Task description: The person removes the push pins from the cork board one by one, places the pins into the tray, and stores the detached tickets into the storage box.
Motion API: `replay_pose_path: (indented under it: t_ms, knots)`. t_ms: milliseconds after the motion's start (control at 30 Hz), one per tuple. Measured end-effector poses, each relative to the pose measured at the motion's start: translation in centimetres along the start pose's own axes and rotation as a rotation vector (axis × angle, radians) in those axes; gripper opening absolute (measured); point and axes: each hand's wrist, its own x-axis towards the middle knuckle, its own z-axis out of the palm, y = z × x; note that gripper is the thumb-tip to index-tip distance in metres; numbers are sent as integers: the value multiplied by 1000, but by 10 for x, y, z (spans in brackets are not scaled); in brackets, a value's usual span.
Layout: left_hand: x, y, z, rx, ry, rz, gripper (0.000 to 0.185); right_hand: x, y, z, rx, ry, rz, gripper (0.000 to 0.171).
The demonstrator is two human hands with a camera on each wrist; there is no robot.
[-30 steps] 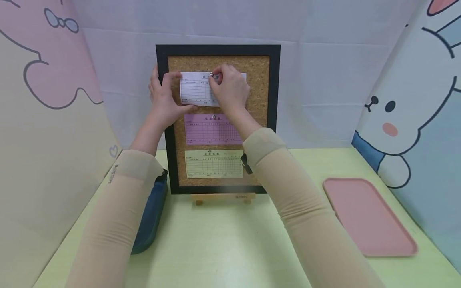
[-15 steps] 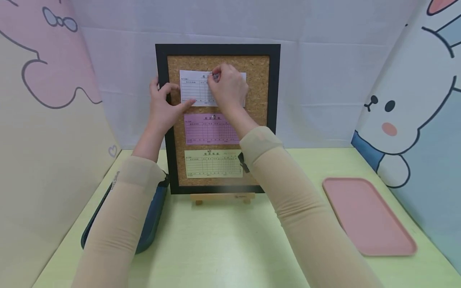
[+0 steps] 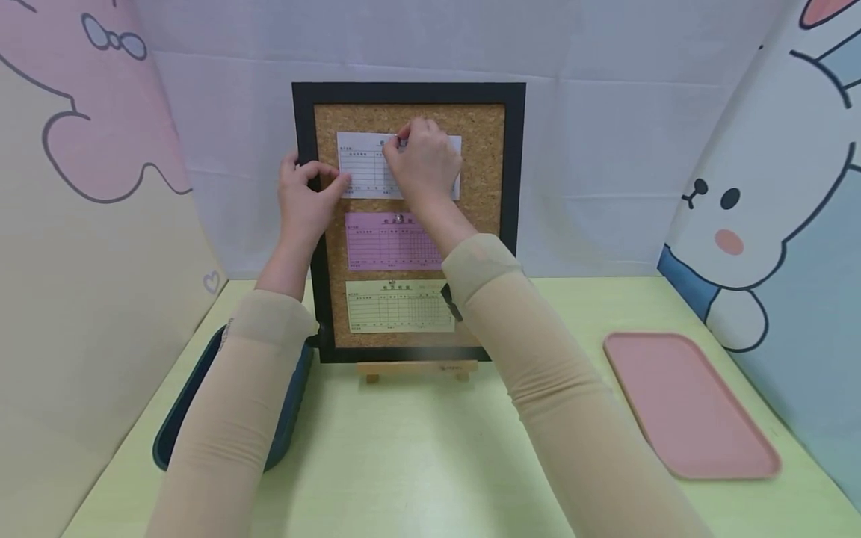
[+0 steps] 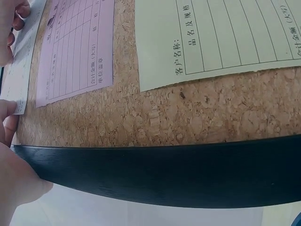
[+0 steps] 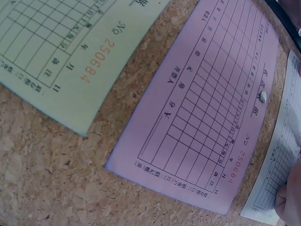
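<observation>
We saw the right hand [image 3: 422, 161] pinching a pin at the top of the white slip [image 3: 363, 164] on the cork board [image 3: 484, 149]; the left hand [image 3: 306, 198], beside it, pinched the slip's lower left corner.

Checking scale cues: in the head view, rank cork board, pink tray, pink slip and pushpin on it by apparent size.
1. cork board
2. pink tray, though it lies nearer the camera
3. pink slip
4. pushpin

The head camera looks forward and down at the upright cork board [image 3: 487, 149] from mid-range. The 2 wrist cameras view it very close; all 3 share the pink slip [image 3: 390, 243].
</observation>
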Motion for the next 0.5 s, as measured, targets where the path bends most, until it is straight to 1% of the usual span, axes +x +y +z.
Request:
replay_pose_path:
  t_ms: [200, 367, 500]
  knots:
    - [0, 1, 2, -18, 11, -3, 26, -1, 3, 0, 38, 2, 11, 19]
    - [0, 1, 2, -19, 10, -16, 26, -1, 5, 0, 60, 18, -1, 20]
    - [0, 0, 2, -36, 14, -17, 25, -2, 5, -1, 67, 11, -7, 19]
